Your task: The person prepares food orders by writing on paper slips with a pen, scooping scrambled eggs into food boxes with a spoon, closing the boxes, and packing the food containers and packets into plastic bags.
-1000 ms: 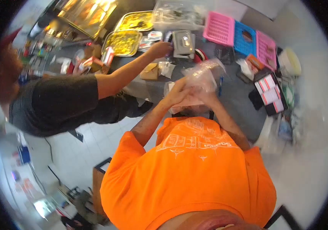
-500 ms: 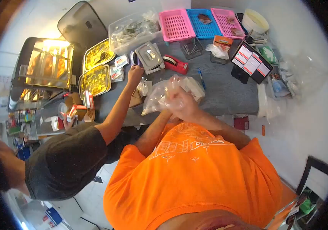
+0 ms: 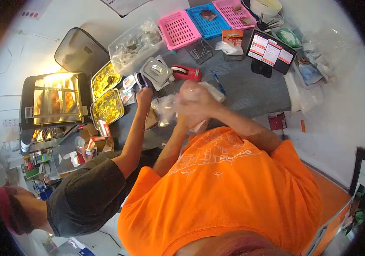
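My right hand [image 3: 200,100] is closed over a crumpled clear plastic bag [image 3: 164,109], its fingers smeared by motion. Pressed in below it, my left hand [image 3: 185,120] is closed at the same bag, partly covered by the right. Part of the plastic spreads out left of my hands; what is in the bag cannot be made out. A white packet [image 3: 214,92] lies just behind my right hand. Farther back on the table are a blue pen [image 3: 219,82] and a red tape dispenser [image 3: 187,73].
A co-worker's hand [image 3: 144,96] grips a dark-and-purple object beside a lidded steel container [image 3: 157,71]. Yellow food fills metal trays [image 3: 122,113] near a lit glass cabinet [image 3: 59,102]. Baskets [image 3: 176,30] line the back; a tablet [image 3: 272,50] stands at right.
My hands have drawn closer together, and the plastic is more bunched than before. The whole view has tilted and shifted. The co-worker's hand remains at the dark-and-purple object.
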